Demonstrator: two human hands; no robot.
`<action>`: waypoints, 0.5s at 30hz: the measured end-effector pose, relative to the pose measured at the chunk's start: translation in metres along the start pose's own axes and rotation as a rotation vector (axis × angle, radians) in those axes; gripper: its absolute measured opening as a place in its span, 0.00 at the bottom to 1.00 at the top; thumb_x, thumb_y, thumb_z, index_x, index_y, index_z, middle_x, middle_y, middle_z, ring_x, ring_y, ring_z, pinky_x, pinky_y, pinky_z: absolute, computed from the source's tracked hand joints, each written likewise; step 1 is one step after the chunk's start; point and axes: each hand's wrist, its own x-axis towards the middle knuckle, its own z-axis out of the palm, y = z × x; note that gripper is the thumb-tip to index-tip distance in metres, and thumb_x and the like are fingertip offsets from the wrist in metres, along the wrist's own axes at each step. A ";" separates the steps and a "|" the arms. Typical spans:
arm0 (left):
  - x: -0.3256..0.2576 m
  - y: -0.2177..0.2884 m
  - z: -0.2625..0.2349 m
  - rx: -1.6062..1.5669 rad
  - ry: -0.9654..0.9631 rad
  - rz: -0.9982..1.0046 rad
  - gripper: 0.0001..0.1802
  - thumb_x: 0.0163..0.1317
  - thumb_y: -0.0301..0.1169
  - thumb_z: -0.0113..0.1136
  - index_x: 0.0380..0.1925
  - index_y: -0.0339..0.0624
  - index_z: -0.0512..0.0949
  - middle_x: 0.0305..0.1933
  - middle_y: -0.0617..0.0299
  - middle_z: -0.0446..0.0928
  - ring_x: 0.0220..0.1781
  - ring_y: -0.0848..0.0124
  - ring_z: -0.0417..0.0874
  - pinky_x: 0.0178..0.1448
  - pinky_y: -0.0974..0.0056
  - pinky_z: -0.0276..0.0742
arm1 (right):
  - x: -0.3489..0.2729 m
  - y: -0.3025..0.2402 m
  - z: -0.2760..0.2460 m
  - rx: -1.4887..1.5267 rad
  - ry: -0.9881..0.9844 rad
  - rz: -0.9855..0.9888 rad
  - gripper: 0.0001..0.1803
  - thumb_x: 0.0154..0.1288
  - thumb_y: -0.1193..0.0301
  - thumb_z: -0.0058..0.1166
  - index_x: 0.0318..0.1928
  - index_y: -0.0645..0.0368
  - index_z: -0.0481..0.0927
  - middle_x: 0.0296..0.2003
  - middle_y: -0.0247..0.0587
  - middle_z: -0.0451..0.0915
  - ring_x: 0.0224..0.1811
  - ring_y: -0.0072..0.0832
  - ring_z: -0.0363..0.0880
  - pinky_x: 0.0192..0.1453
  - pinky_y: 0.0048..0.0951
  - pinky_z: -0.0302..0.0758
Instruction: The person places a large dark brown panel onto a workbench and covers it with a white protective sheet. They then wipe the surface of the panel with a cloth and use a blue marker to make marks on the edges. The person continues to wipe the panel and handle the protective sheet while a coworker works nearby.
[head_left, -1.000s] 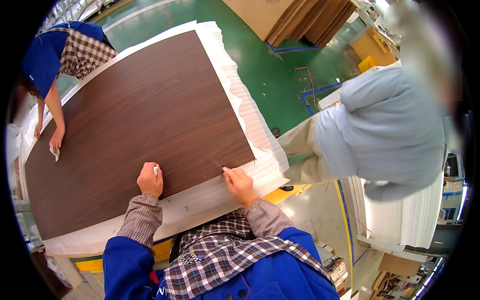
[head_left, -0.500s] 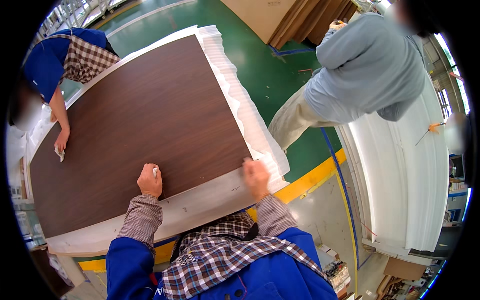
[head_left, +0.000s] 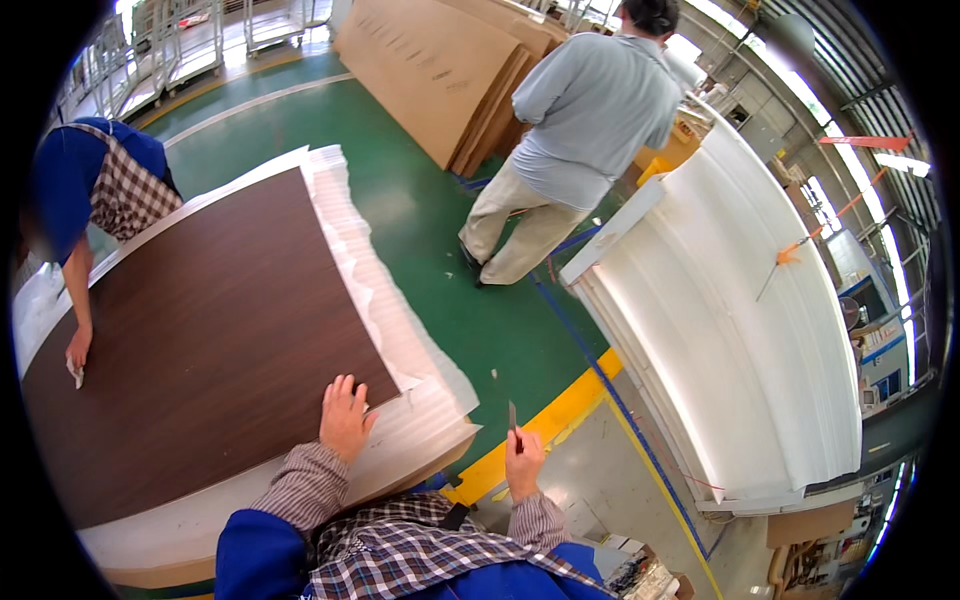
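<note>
A large dark brown wood-grain panel [head_left: 210, 340] lies flat on white foam sheeting [head_left: 365, 270] over a stack. My left hand [head_left: 345, 418] rests on the panel near its close right corner, fingers stretched out over the surface. A small white bit shows beside its thumb, too small to name. Off the panel's right side, my right hand [head_left: 523, 462] is closed around a thin-bladed tool [head_left: 513, 414]. The blade points up and away from me; its handle is hidden in my fist.
Across the panel, a co-worker's hand [head_left: 79, 345] presses a white cloth [head_left: 75, 374] on it. Another person [head_left: 600, 120] stands on the green floor, back turned. Large cardboard sheets [head_left: 430, 75] lean behind. A white-covered stack [head_left: 720, 330] stands at right.
My left hand has moved to the panel's corner and its fingers have opened out. My right hand has left the panel's edge and now shows a blade. The view has swung right.
</note>
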 end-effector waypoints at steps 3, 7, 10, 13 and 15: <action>0.041 0.028 0.017 0.101 0.047 0.273 0.18 0.57 0.34 0.55 0.46 0.37 0.71 0.56 0.49 0.64 0.64 0.52 0.59 0.67 0.50 0.54 | -0.017 0.025 -0.039 -0.036 0.000 0.078 0.04 0.55 0.77 0.58 0.31 0.65 0.77 0.23 0.41 0.71 0.21 0.29 0.70 0.25 0.26 0.67; 0.053 0.024 0.025 0.217 -0.008 0.559 0.11 0.56 0.35 0.54 0.34 0.40 0.74 0.43 0.56 0.70 0.56 0.58 0.66 0.65 0.51 0.57 | -0.028 0.045 -0.068 -0.065 0.052 0.118 0.04 0.55 0.76 0.57 0.31 0.64 0.77 0.22 0.41 0.71 0.21 0.29 0.70 0.25 0.27 0.67; 0.051 0.021 0.034 0.319 -0.015 0.611 0.09 0.56 0.36 0.52 0.29 0.42 0.75 0.35 0.59 0.71 0.48 0.61 0.70 0.61 0.53 0.60 | -0.027 0.046 -0.074 -0.060 0.031 0.139 0.05 0.55 0.76 0.58 0.31 0.64 0.78 0.23 0.41 0.72 0.22 0.29 0.72 0.26 0.27 0.69; 0.055 0.048 0.044 0.349 -0.077 0.536 0.09 0.57 0.36 0.51 0.28 0.44 0.76 0.32 0.59 0.72 0.41 0.61 0.73 0.53 0.54 0.65 | -0.022 0.037 -0.073 -0.013 0.036 0.130 0.05 0.55 0.75 0.59 0.32 0.63 0.79 0.24 0.42 0.74 0.23 0.29 0.74 0.27 0.26 0.71; 0.059 0.081 0.045 0.320 -0.196 0.504 0.08 0.56 0.34 0.50 0.27 0.45 0.77 0.30 0.60 0.74 0.37 0.61 0.75 0.46 0.54 0.69 | -0.014 0.028 -0.073 0.037 0.026 0.139 0.05 0.55 0.75 0.59 0.32 0.64 0.79 0.25 0.42 0.75 0.23 0.29 0.74 0.27 0.25 0.71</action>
